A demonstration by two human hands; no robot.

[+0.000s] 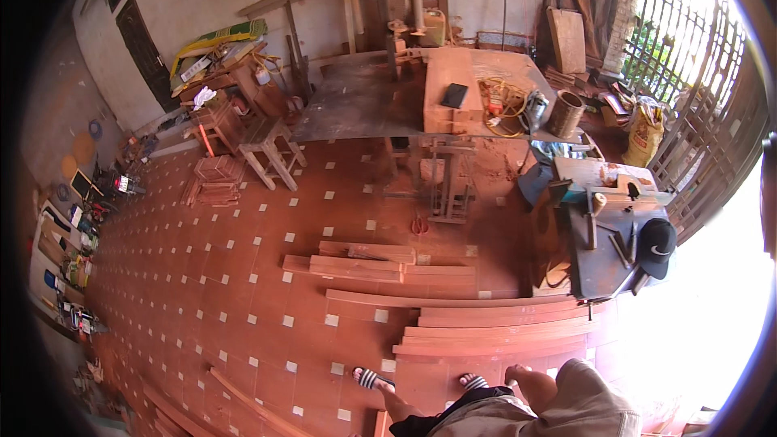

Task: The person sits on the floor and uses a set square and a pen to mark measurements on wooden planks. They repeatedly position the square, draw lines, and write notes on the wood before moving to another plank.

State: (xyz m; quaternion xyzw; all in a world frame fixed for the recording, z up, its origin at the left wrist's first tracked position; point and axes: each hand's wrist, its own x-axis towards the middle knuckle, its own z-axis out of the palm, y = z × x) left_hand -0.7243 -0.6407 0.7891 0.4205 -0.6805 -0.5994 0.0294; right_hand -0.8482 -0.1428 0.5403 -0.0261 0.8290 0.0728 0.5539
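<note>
My right hand [518, 374] is low in the picture, at the end of a bent forearm coming out of a beige sleeve [584, 392]. It hangs in front of my body, close to my striped sandal [473, 381]. Its fingers are too small and blurred to read, and I make out nothing held in it. My left hand does not show. On the tiled floor just ahead lies a row of long reddish wooden boards [502, 330]. Beyond them is a smaller stack of wood pieces [356, 263].
At right stands a machine table [579, 251] bearing a hammer [597, 204] and a black cap [655, 244]. A large workbench [449, 73] with a yellow cord [506, 101] and a metal can [566, 113] is farther back. A wooden stool [271, 146] stands left; more boards [243, 400] lie lower left.
</note>
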